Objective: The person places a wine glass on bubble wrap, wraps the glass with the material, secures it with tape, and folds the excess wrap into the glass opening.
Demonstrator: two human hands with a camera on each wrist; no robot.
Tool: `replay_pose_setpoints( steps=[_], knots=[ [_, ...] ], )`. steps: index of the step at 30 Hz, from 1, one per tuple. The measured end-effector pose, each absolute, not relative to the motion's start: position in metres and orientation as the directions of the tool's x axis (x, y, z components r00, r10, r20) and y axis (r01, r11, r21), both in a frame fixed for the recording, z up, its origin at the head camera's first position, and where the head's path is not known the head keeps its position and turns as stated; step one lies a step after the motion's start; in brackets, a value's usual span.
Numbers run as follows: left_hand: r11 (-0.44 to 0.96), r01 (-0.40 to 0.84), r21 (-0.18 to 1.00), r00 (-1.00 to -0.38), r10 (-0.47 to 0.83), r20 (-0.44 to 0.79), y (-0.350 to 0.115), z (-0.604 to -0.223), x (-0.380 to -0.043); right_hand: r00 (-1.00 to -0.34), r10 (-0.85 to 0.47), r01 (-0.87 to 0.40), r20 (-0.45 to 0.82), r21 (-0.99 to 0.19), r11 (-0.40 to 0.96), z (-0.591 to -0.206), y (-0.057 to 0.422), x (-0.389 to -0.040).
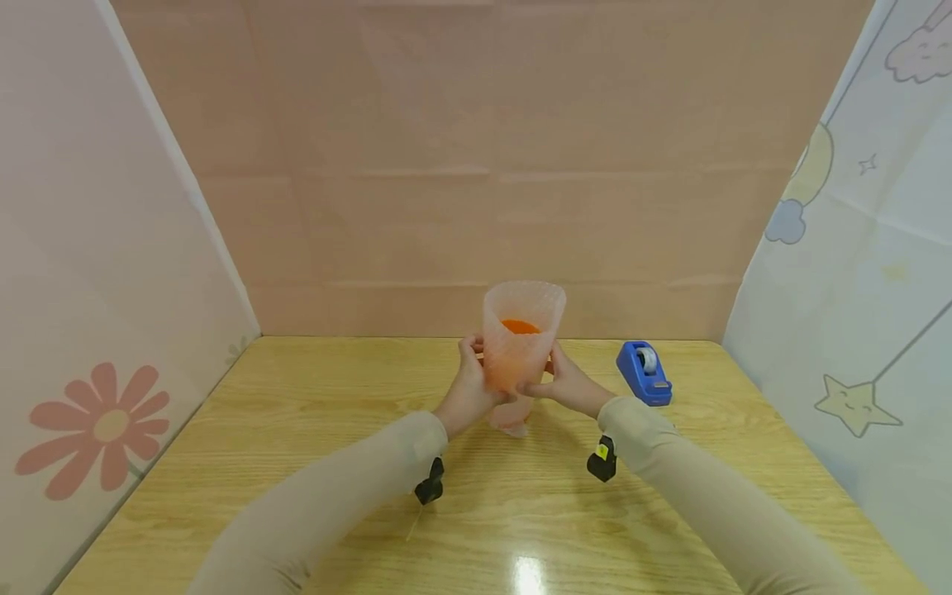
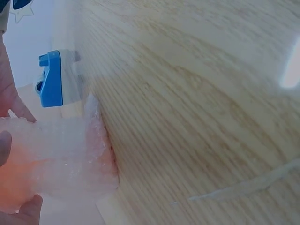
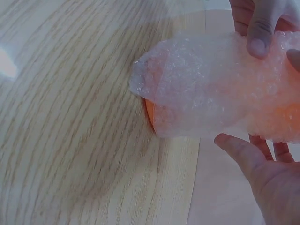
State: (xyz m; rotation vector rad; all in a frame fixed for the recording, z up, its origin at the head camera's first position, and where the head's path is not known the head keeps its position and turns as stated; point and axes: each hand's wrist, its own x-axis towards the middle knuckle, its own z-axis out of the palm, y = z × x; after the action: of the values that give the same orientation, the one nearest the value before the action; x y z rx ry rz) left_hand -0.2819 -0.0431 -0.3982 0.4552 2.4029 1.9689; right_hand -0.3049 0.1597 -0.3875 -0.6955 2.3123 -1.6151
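A tube of clear bubble wrap (image 1: 524, 297) stands upright around an orange object (image 1: 521, 327), whose kind is hidden. In the right wrist view an orange edge (image 3: 150, 112) shows at its lower end, by the table. From the left side my left hand (image 1: 476, 384) grips the wrapped object. Its thumb (image 3: 258, 40) presses on the wrap in the right wrist view. My right hand (image 1: 568, 384) holds the opposite side, thumb towards the front and other fingers partly hidden behind. Loose wrap sticks out at the bottom.
A blue tape dispenser (image 1: 644, 373) with a roll of tape stands on the wooden table (image 1: 335, 388), back right. A thin pale strip (image 2: 248, 183) crosses the left wrist view. A paper-covered wall (image 1: 461, 165) closes off the back, with patterned sheets at both sides.
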Motion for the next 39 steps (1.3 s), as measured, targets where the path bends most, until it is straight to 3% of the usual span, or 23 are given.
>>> replay_pose_setpoints(
  steps=[11,23,27,34,39],
  knots=[
    [0.279,0.292,0.915,-0.932,0.296,0.207,-0.054,-0.386,-0.277,-0.842,-0.532,-0.267,0.095,-0.929,0.257,-0.385,0.16,-0.304],
    [0.346,0.622,0.702,-0.78,0.354,0.516,-0.068,-0.34,-0.288,-0.84,-0.539,-0.247,0.066,-0.93,0.272,-0.381,0.16,-0.304],
    [0.456,0.689,0.563,-0.724,0.418,0.549,-0.069,-0.333,-0.288,-0.843,-0.534,-0.245,0.061,-0.928,0.281,-0.381,0.16,-0.304],
    [0.523,0.819,0.237,-0.556,0.62,0.553,-0.067,-0.333,-0.287,-0.852,-0.522,-0.239,0.042,-0.918,0.316,-0.382,0.159,-0.304],
    [0.548,0.826,0.135,-0.537,0.689,0.487,-0.065,-0.331,-0.29,-0.845,-0.532,-0.251,0.059,-0.922,0.295,-0.383,0.158,-0.305]
  ],
)
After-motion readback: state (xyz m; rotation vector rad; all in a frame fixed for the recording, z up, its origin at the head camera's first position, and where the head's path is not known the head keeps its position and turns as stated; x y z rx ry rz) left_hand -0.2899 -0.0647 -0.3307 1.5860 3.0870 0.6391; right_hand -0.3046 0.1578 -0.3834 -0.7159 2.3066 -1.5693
